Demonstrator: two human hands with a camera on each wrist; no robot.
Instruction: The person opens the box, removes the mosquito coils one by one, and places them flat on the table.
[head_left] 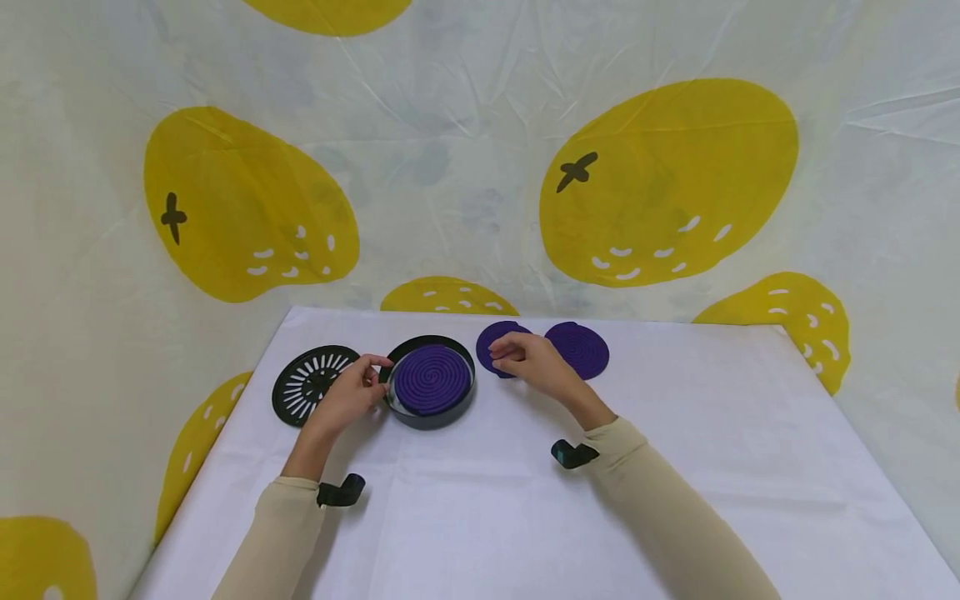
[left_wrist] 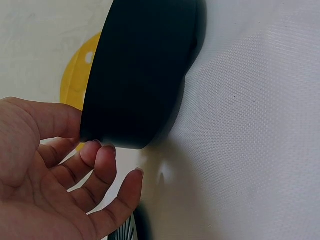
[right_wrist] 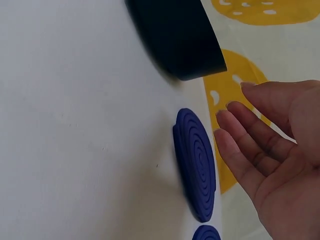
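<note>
A round black tin (head_left: 429, 422) stands on the table with a purple spiral mosquito coil (head_left: 431, 379) inside it. My left hand (head_left: 351, 393) pinches the tin's left rim between thumb and fingers; in the left wrist view the thumb (left_wrist: 60, 120) lies at the rim, other fingertips by the outer wall. My right hand (head_left: 534, 363) hovers with bent, relaxed fingers, holding nothing. Below it lies a second purple coil (head_left: 491, 340), partly hidden by the hand in the head view; the right wrist view shows this coil (right_wrist: 195, 165) apart from the fingers.
A black slotted lid (head_left: 296, 392) lies left of the tin, partly behind my left hand. Another purple coil (head_left: 581, 350) lies to the right of the second one. A white cloth covers the table (head_left: 465, 517), and a lemon-print curtain (head_left: 465, 167) hangs behind it.
</note>
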